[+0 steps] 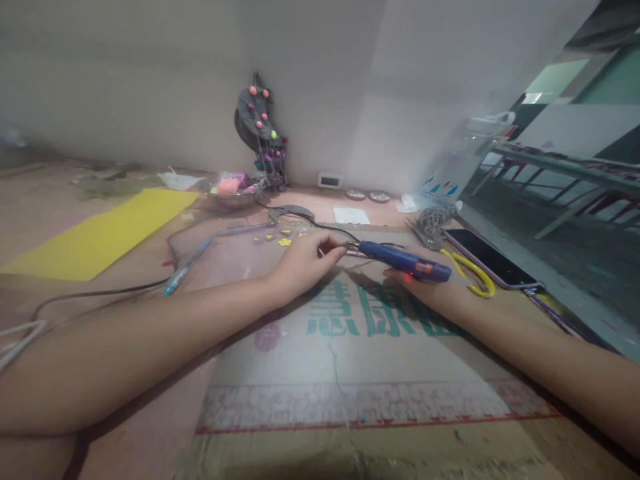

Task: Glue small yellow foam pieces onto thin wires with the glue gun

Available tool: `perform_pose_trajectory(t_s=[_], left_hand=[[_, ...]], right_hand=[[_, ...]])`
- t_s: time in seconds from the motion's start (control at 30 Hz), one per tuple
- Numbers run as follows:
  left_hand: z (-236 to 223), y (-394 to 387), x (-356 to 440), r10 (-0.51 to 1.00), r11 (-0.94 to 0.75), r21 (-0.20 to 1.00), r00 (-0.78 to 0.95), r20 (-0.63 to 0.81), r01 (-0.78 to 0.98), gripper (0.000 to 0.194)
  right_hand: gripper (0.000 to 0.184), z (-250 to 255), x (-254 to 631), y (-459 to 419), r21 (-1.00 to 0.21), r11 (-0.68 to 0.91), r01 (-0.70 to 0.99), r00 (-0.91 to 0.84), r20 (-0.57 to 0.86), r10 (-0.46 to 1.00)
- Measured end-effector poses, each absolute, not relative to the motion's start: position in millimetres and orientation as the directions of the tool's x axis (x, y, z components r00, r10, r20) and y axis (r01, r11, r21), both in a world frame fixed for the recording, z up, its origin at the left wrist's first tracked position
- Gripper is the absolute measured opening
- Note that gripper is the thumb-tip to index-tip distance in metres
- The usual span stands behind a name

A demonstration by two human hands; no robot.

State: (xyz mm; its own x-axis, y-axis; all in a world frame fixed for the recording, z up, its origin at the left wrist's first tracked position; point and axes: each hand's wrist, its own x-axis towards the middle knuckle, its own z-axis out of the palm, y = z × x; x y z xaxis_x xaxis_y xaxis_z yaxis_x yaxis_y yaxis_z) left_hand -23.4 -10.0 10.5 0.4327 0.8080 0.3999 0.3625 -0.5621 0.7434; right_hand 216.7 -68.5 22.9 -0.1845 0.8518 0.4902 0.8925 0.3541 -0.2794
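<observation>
My right hand is wrapped round a blue hot glue gun, its nozzle pointing left and a small red light glowing on its side. Right at the nozzle tip, the thumb and fingertips of my left hand come together in a pinch; whatever lies between them is too small to make out. Just beyond my left hand are a yellow flower piece and several small yellow-and-grey pieces. Both hands hover over a printed board with green characters.
A yellow sheet and a blue pen lie left. Yellow-handled scissors, grey yarn, a phone and a clear bottle are right. A grey moon ornament leans on the wall behind a filled bowl. A black cord crosses the table.
</observation>
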Motion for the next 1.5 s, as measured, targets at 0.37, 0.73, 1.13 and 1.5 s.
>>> perform_pose_trajectory(t_s=[0.37, 0.73, 1.13, 1.5], left_hand=[[12.2, -10.7, -23.5, 0.809, -0.560, 0.749, 0.427, 0.403, 0.353, 0.013], [11.4, -10.0, -23.2, 0.813, -0.555, 0.751, 0.425, 0.398, 0.358, 0.014], [12.5, -10.5, -23.8, 0.816, -0.552, 0.754, 0.418, 0.399, 0.357, 0.013], [13.9, -11.7, -23.6, 0.821, -0.540, 0.766, 0.416, 0.390, 0.349, 0.013]], right_hand=[[0.026, 22.3, 217.0, -66.4, -0.284, 0.378, 0.881, -0.194, 0.512, 0.837], [0.026, 21.7, 218.3, -67.4, -0.269, 0.350, 0.897, -0.174, 0.512, 0.841], [0.028, 21.9, 217.1, -66.3, -0.261, 0.330, 0.907, -0.163, 0.506, 0.847], [0.025, 20.6, 216.6, -66.9, -0.263, 0.328, 0.907, -0.154, 0.518, 0.841]])
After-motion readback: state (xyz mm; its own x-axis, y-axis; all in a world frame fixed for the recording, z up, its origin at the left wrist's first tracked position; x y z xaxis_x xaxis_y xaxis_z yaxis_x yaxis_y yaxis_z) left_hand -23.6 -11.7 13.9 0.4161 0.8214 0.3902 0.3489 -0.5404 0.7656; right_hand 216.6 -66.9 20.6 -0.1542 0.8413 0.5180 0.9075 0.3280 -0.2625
